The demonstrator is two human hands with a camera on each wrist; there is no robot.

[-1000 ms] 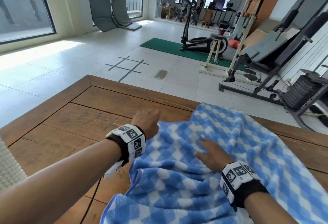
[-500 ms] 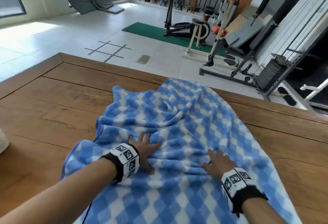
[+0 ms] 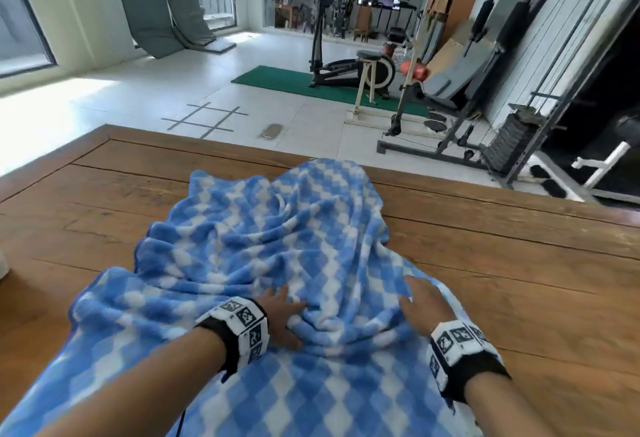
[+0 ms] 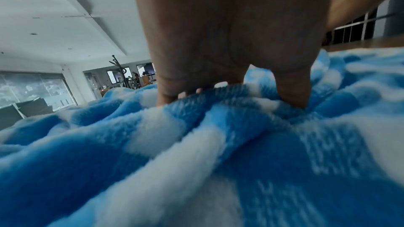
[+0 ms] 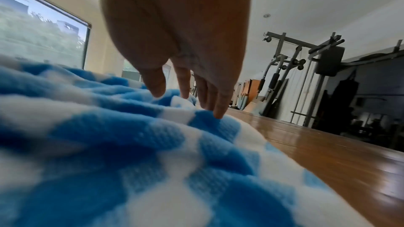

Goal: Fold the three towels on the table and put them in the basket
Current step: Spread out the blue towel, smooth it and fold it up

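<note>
1. Head view: checked towel (image 3: 263, 246) lies rumpled on the counter (image 3: 519, 263), now drawn nearer.
2. Left hand (image 3: 282, 317), right hand (image 3: 420, 308): fingers flat, pressing cloth, gripping nothing.
3. Status: spreading continues; folding not begun, basket unseen.

**No readable text in any view**

No words, brand names, numbers or signs can be read in these pictures. The only printed marks are the black-and-white square code patterns on the white wristbands: several squares on the left wristband (image 3: 242, 325) and several on the right wristband (image 3: 457, 343), seen from the head view. They are machine-style block patterns, not letters or digits. The checked towel (image 3: 270, 239) carries only its blue and white diamond pattern, with no label or tag in sight. The gym machines (image 3: 519, 97) in the background show no legible plates or stickers; anything printed there is too small and blurred to tell.
</note>
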